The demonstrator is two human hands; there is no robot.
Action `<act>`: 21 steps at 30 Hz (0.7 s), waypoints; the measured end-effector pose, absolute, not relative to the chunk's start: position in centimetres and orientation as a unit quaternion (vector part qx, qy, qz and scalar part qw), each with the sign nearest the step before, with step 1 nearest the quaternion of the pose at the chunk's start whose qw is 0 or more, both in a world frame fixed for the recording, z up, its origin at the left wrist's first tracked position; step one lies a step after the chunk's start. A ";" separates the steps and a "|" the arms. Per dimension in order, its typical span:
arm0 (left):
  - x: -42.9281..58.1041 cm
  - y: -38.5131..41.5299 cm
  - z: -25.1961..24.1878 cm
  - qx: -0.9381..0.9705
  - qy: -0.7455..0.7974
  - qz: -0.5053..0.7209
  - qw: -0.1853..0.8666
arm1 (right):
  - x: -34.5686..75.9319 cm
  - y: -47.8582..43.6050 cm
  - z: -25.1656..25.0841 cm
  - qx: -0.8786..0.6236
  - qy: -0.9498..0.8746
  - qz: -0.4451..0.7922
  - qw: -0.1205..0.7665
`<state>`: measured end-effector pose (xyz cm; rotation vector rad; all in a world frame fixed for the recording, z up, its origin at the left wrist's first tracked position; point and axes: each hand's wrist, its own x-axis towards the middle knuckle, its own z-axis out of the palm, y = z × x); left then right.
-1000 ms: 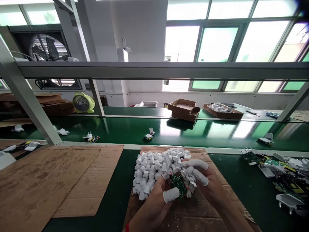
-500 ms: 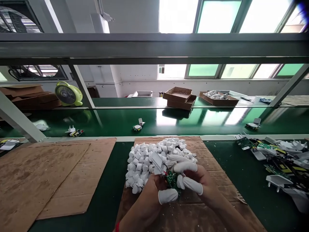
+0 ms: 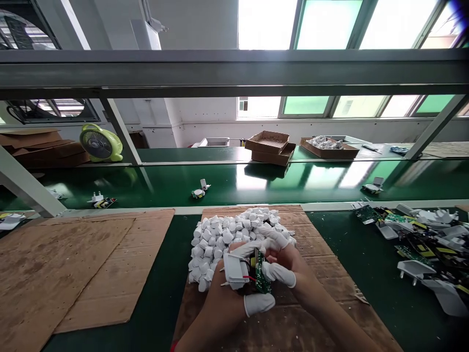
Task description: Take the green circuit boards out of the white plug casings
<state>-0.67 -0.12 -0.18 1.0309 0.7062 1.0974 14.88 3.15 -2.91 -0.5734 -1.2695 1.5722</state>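
Observation:
Both hands sit low at the centre, fingertips in white finger cots, over a sheet of brown cardboard (image 3: pixel 315 274). My left hand (image 3: pixel 220 303) grips a white plastic adapter housing (image 3: pixel 234 270). A green circuit board (image 3: pixel 261 276) stands upright beside that housing, joined to it by a thin red wire. My right hand (image 3: pixel 286 264) pinches the board from the far side, and its fingers partly hide it. Just behind both hands lies a heap of small white plastic pieces (image 3: pixel 208 249), touching my left wrist.
To the right, a loose heap of white housings and circuit boards (image 3: pixel 414 244) lies on the green belt. Brown cardboard sheets (image 3: pixel 73 259) cover the left side. Beyond a metal rail, a second green belt (image 3: pixel 293 183) carries scattered adapters.
The white housing has swung down from the pile toward my left hand, and the board now stands upright between my hands. The whole view has shifted slightly left and tilted down.

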 end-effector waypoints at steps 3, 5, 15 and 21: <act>-0.8 0.0 -0.2 0.457 0.315 0.496 0.668 | 14.6 2.6 -2.5 -0.223 -0.504 0.721 0.421; -0.8 0.0 -0.4 0.448 0.316 0.499 0.671 | 14.4 2.2 -2.5 -0.227 -0.488 0.727 0.426; -1.0 -0.2 -0.9 0.499 0.310 0.477 0.654 | 13.2 1.3 -3.1 -0.141 -0.455 0.719 0.507; -0.8 -0.3 -0.5 0.519 0.341 0.466 0.630 | 13.2 1.7 -2.8 -0.159 -0.438 0.732 0.497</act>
